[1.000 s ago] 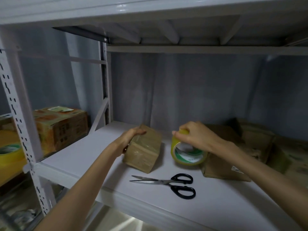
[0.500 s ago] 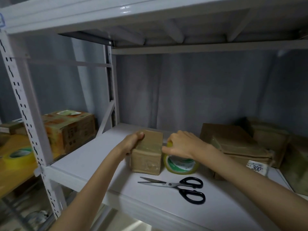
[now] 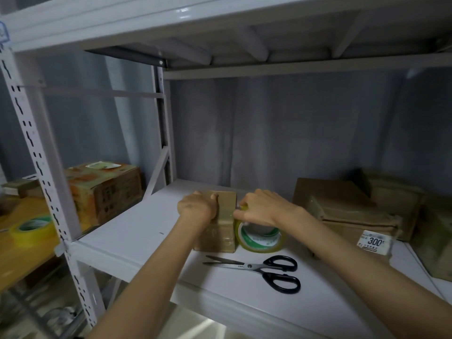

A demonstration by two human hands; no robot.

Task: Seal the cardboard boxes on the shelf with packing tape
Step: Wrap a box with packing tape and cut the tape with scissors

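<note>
Head view: on the white shelf point(image 3: 137, 231), the left hand point(image 3: 197, 207) lies curled over the small cardboard box point(image 3: 221, 222), pinning it. Right hand point(image 3: 259, 209) grips the yellow packing tape roll point(image 3: 260, 237), standing on edge against the box's right side. Black-handled scissors point(image 3: 259, 269) lie just in front.

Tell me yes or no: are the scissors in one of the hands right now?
No, the scissors lie on the shelf in front of the small box, untouched by either hand.
</note>
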